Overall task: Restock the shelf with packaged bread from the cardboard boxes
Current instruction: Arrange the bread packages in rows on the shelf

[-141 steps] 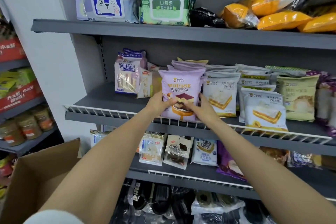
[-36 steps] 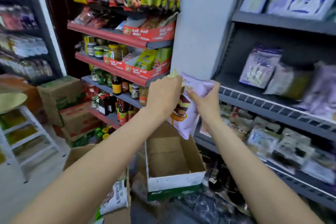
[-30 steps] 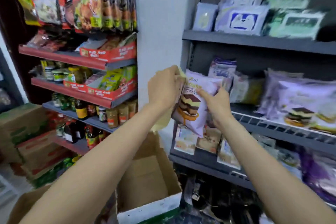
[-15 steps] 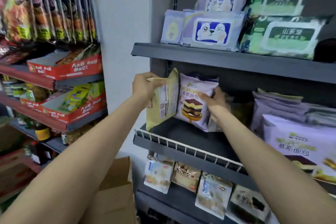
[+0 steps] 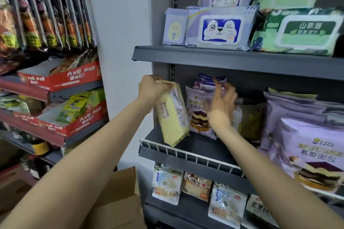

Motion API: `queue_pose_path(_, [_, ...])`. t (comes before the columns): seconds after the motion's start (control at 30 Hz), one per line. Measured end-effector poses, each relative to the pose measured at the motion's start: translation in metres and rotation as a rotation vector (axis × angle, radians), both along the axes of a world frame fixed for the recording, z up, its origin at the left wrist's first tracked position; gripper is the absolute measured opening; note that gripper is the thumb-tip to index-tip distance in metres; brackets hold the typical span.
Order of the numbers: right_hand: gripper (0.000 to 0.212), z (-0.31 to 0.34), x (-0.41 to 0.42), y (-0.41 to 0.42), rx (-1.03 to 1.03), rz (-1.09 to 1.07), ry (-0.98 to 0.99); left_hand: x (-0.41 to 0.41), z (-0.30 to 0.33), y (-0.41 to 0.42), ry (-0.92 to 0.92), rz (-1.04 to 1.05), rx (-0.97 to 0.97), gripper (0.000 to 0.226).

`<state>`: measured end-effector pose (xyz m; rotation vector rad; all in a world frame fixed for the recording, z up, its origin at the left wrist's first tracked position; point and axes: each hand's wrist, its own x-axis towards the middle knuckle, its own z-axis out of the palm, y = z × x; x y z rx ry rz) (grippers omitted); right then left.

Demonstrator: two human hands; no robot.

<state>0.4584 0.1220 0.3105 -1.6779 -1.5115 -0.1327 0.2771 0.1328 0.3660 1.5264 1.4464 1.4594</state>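
Note:
My left hand (image 5: 151,89) grips the top of a yellow mousse bread pack (image 5: 172,115), held tilted over the left end of the grey middle shelf (image 5: 189,156). A purple mousse bread pack (image 5: 196,111) stands upright on that shelf just to its right. My right hand (image 5: 221,102) hovers in front of the purple pack with fingers spread, holding nothing. More purple mousse packs (image 5: 312,152) are stacked further right. A brown cardboard box (image 5: 119,202) stands open below, by my left forearm.
Wet-wipe packs (image 5: 219,29) fill the shelf above. Small bread packs (image 5: 167,184) hang on the shelf below. A white wire rail (image 5: 186,152) edges the middle shelf. Red snack shelves (image 5: 55,80) stand to the left past a white pillar.
The view swung from the boxes back to the shelf. My right hand set the purple pack upright on the shelf and let go. The yellow pack in my left hand dropped lower.

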Motion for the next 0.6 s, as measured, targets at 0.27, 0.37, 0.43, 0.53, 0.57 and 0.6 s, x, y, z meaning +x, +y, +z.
queue_pose_path(0.27, [0.102, 0.006, -0.034, -0.024, -0.293, 0.539, 0.469, 0.043, 0.011, -0.022, 0.008, -0.137, 0.042, 0.022])
queue_pose_path(0.37, [0.064, 0.005, -0.024, -0.029, -0.234, 0.518, 0.797, 0.034, 0.003, -0.023, -0.092, -0.386, 0.041, 0.019])
queue_pose_path(0.43, [0.039, 0.006, -0.015, -0.036, -0.219, 0.578, 1.187, 0.021, -0.008, -0.010, -0.027, -0.290, 0.065, 0.031])
queue_pose_path(0.53, [0.043, 0.002, 0.002, -0.037, -0.275, 0.653, 1.399, 0.010, -0.025, -0.004, -0.013, -0.313, -0.127, 0.068])
queue_pose_path(0.57, [0.044, 0.003, 0.004, -0.039, -0.274, 0.654, 1.404, 0.009, -0.029, -0.004, -0.040, -0.376, -0.208, 0.068])
queue_pose_path(0.6, [0.045, 0.003, 0.004, -0.039, -0.255, 0.640, 1.395, 0.010, -0.032, -0.007, -0.068, -0.438, -0.255, 0.060])
